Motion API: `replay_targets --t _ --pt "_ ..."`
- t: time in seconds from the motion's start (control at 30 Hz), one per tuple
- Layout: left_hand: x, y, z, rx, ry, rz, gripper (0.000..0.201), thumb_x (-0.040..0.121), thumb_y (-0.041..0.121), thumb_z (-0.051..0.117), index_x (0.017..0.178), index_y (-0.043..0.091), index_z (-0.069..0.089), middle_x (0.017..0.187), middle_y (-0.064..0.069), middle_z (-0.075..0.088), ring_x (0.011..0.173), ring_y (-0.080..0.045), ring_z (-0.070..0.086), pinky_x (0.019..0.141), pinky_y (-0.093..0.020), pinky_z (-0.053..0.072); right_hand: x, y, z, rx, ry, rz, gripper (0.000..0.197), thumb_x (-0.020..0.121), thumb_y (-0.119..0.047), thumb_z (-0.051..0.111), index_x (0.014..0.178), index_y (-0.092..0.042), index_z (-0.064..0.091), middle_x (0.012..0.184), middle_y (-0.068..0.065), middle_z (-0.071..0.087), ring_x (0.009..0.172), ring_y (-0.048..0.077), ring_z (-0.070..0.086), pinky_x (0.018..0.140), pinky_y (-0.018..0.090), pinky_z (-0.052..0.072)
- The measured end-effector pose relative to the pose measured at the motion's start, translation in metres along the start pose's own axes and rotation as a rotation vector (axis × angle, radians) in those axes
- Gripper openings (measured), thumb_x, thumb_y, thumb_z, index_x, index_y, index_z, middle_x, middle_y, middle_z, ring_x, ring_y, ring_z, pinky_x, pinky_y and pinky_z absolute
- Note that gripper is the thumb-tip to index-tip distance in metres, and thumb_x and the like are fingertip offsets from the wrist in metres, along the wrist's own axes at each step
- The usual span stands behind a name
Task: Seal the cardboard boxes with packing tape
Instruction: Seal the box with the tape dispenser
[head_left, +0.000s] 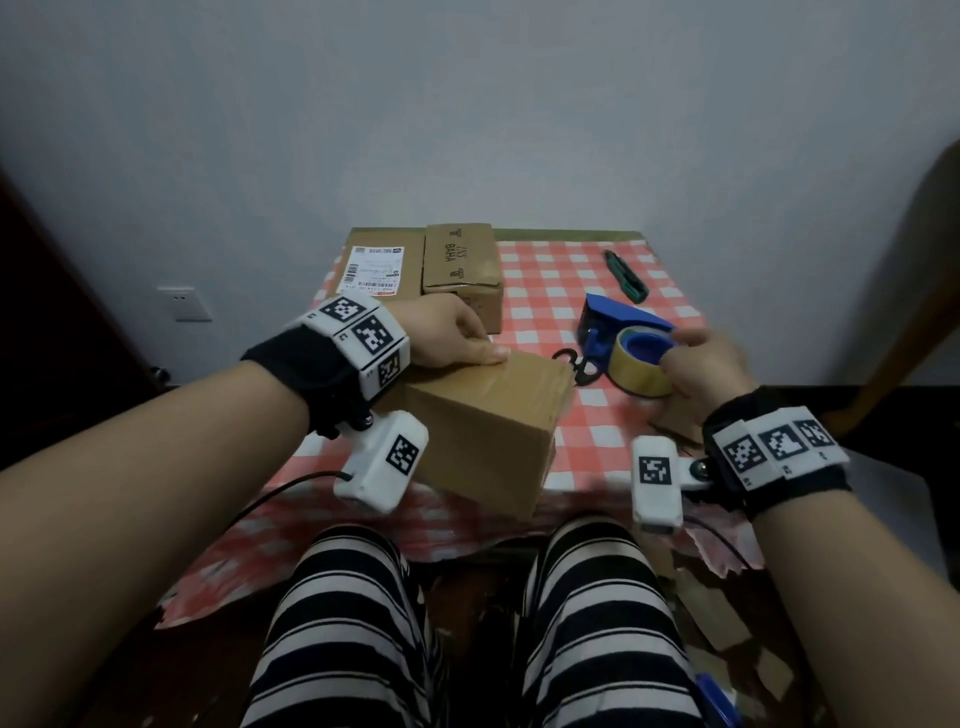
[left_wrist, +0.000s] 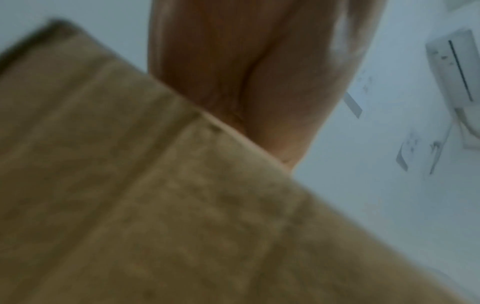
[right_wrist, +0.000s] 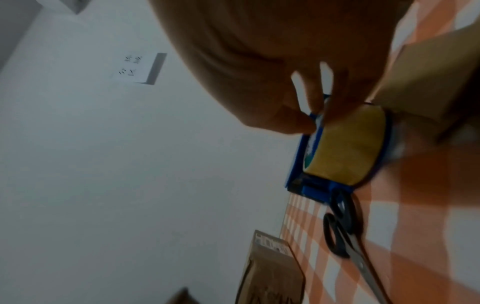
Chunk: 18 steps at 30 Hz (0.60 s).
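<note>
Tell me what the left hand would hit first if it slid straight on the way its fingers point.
Probably nothing soon: the left hand lies on the near box, fingers pointing right along its top. Past that edge come the scissors and tape dispenser, though lower; depth is unclear.

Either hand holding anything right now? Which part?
Right hand grips the tape dispenser at the tape roll, fingers over the roll's top edge. Left hand holds nothing; it rests on the near cardboard box at the top's far-left edge.

Domestic room: plain wall (head_left: 467, 130) with socket (head_left: 184, 304), checked cloth (head_left: 561, 291) over small bench (head_left: 613, 236)
</note>
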<state>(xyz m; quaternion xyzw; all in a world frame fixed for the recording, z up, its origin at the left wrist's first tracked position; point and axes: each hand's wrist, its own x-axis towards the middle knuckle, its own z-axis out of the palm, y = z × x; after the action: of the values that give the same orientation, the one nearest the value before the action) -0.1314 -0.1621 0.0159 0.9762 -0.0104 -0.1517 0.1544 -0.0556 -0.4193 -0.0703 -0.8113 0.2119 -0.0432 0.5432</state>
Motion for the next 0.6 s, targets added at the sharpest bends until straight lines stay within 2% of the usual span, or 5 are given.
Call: replay_targets --t 0.13,0.27,0.33,0.43,0.6 --pt "0.012 0.007 -0.002 0.119 0.005 -0.143 0.061 0.092 0.063 0.041 0.119 0.015 0.065 0.117 -0.003 0.064 0.107 -0.02 0.057 0.086 -0.029 0.041 0.025 0.001 -0.01 -0.187 0.044 -0.015 0.06 0.085 -0.019 0.061 0.142 -0.027 0.044 0.15 0.011 0.024 0.132 0.037 0.039 0.112 0.043 0.034" --pt "0.011 0.011 -0.01 0.068 0.033 -0.122 0.067 0.087 0.067 0.044 0.132 0.02 0.055 0.128 -0.001 0.059 0.115 -0.02 0.055 0.088 -0.031 0.042 0.041 0.01 0.002 -0.043 -0.084 -0.023 0.081 0.083 -0.024 0.068 0.153 -0.021 0.027 0.153 0.012 0.035 0.134 0.033 0.042 0.11 0.043 0.039" --pt "0.006 0.009 -0.016 0.008 -0.142 -0.021 0.091 0.066 0.077 0.056 0.146 0.035 0.036 0.147 0.007 0.042 0.133 -0.02 0.041 0.109 -0.041 0.034 0.045 0.015 0.012 -0.024 -0.086 -0.004 0.072 0.087 -0.018 0.067 0.151 -0.013 0.032 0.147 0.014 0.044 0.13 0.032 0.047 0.103 0.036 0.041" --pt "-0.002 0.009 -0.017 -0.045 -0.403 0.015 0.125 0.039 0.063 0.076 0.148 0.05 0.015 0.154 0.004 0.028 0.139 -0.026 0.03 0.113 -0.053 0.027 0.047 0.021 0.019 -0.026 -0.012 -0.009 0.06 0.084 -0.009 0.065 0.141 -0.008 0.046 0.128 0.012 0.058 0.117 0.03 0.057 0.09 0.032 0.044" --pt "0.002 0.004 -0.009 0.058 -0.405 0.006 0.11 0.053 0.04 0.087 0.143 0.04 0.024 0.134 0.008 0.042 0.126 -0.021 0.042 0.103 -0.045 0.042 0.049 0.024 0.016 -0.097 0.084 0.087 0.042 0.084 -0.008 0.061 0.124 0.003 0.059 0.12 0.022 0.063 0.106 0.037 0.061 0.091 0.04 0.051"
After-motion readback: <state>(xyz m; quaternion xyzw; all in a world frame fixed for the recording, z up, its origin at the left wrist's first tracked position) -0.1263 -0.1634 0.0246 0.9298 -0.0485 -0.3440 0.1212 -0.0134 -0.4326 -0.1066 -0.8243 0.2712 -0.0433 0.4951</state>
